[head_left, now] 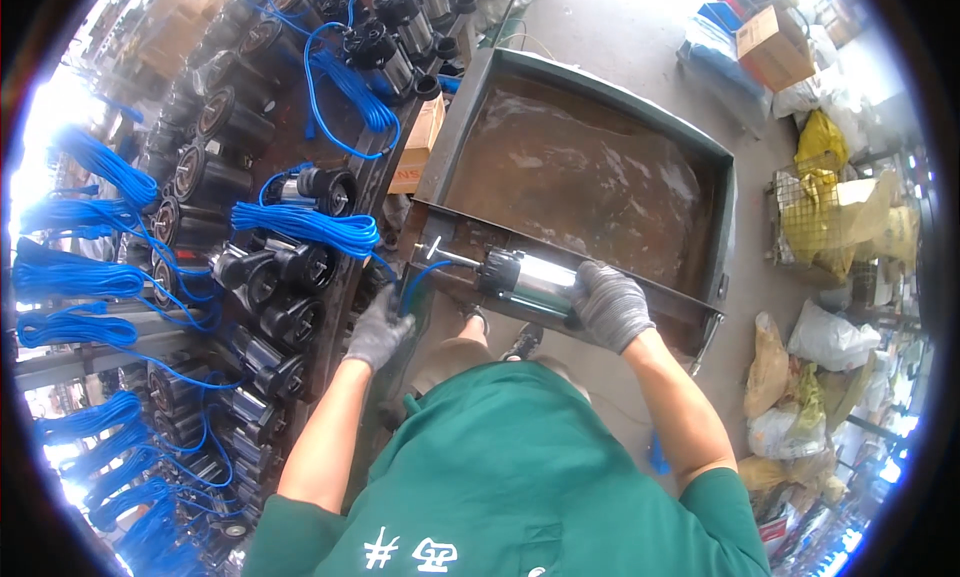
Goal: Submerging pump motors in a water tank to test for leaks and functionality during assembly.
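A silver and black submersible pump (540, 280) lies sideways along the near ledge of a water tank. My right hand (612, 305), in a grey glove, is closed around its right end. From its black left end projects a thin metal rod with a T-shaped end (448, 256). A blue cable (416, 283) curves from the pump toward my left hand (378, 329). That grey-gloved hand has its fingers apart, close to the cable and the bench edge; no firm grip on the cable shows. A coiled blue cable bundle (305, 229) rests on pumps at the left.
The metal tank (728, 217) holds brownish water. Many black and silver pumps (230, 112) with blue cable coils crowd the bench at left. A cardboard box (418, 147) stands between bench and tank. At right are a wire basket (800, 212) and sacks (835, 335).
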`<action>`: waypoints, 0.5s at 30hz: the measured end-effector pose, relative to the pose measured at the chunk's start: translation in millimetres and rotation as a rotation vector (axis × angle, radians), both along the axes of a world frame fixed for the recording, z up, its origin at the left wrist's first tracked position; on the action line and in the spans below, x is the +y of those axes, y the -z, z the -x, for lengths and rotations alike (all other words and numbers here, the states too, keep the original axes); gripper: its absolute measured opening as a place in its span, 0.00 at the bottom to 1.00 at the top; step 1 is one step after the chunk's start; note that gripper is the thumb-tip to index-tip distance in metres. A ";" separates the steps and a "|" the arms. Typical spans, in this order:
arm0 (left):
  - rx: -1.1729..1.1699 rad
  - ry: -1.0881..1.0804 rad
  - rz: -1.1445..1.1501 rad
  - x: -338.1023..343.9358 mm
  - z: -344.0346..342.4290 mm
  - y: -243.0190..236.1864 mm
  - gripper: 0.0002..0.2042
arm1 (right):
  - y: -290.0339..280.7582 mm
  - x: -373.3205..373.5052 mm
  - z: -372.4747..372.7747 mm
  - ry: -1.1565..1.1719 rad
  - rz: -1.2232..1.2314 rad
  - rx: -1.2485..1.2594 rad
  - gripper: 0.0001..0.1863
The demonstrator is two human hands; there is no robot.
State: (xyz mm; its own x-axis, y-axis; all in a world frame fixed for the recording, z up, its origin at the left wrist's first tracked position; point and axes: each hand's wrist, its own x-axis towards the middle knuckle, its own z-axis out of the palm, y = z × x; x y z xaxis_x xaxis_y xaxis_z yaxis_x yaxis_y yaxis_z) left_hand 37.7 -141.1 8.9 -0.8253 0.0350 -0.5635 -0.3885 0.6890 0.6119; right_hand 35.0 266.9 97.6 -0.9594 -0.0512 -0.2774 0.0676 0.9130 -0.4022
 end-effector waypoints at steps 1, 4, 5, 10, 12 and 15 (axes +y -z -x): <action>0.081 0.045 0.055 9.5 10.9 -3.0 0.41 | 1.0 -1.2 -4.4 0.003 -0.024 -0.006 0.08; 0.378 0.223 0.036 36.9 41.7 -8.4 0.40 | 5.1 -4.4 -13.9 0.016 -0.071 -0.008 0.09; 0.501 0.350 0.070 44.2 55.2 -7.0 0.39 | 6.6 -5.3 -16.7 0.031 -0.068 0.008 0.09; 0.447 0.607 0.000 49.7 98.1 -1.4 0.21 | 12.9 -8.7 -24.6 0.065 -0.063 0.081 0.10; 0.525 0.664 0.016 43.6 105.9 1.5 0.20 | 15.1 -9.8 -27.7 0.074 -0.079 0.099 0.10; 0.505 0.654 -0.093 35.7 111.2 6.7 0.17 | 18.4 -12.6 -30.7 0.084 -0.105 0.123 0.10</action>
